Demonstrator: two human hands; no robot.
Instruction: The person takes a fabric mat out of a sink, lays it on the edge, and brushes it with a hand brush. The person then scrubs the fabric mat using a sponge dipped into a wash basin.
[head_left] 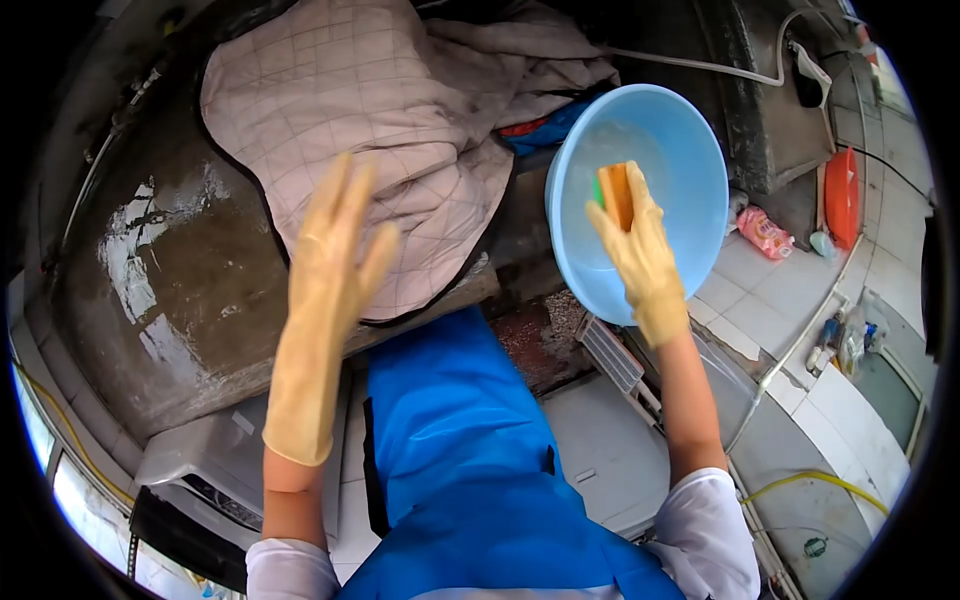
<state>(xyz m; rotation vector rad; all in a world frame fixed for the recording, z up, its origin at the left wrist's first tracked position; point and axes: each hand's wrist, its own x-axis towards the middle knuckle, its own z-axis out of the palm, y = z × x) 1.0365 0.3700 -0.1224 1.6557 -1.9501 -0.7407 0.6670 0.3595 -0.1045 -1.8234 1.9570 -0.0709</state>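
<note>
My right hand, in a pale yellow rubber glove, grips an orange and green sponge over the light blue basin. A little water seems to lie in the basin's bottom. My left hand, gloved the same way and slightly blurred, is held with fingers apart and nothing in it. It is over the lower edge of a pinkish-beige quilted cloth with a dark border. The cloth is spread in folds on a wet, dark stone slab, and whether the left hand touches it I cannot tell.
The wet slab reaches left of the cloth. A pale hose runs behind the basin. To the right are a pink packet and a red-orange plastic basin. A grey-white appliance stands below the slab.
</note>
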